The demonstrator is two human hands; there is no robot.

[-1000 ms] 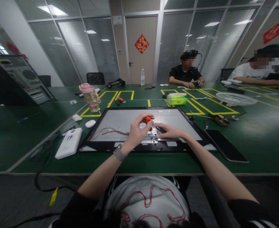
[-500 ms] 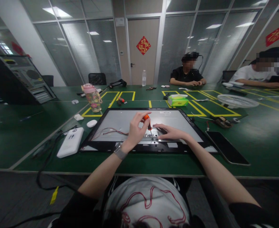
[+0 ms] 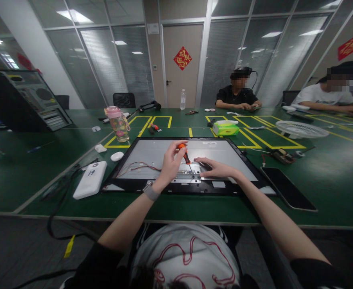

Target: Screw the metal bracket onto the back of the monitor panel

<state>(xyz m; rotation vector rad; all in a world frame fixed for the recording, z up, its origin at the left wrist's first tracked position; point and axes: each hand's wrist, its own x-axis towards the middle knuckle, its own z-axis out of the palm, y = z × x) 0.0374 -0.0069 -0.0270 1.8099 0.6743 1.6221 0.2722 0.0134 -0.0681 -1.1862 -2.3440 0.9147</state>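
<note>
The operator's left hand (image 3: pixel 171 162) pinches an orange screwdriver (image 3: pixel 183 151), angled down toward the near middle of the flat panel (image 3: pixel 224 151) on the counter (image 3: pixel 176 208); the right hand (image 3: pixel 217 167), fingers spread, sits just right.

We take the door (image 3: pixel 172 96) as reference. It has a pale wood-tone leaf, a light metal frame, a dark handle (image 3: pixel 168 82) at its left edge and a red diamond-shaped decoration (image 3: pixel 182 58) on its upper half. Left of the door, we note a small wall unit (image 3: pixel 155 67), glazed partitions (image 3: pixel 128 64) with blinds, and a white pillar (image 3: pixel 41 52). Right of the door, further partitions show bright light reflections (image 3: pixel 271 34). Before the door, we see the green bench (image 3: pixel 176 206) with yellow markings (image 3: pixel 190 132); farthest from the door lies dark floor (image 3: pixel 23 241).
</note>
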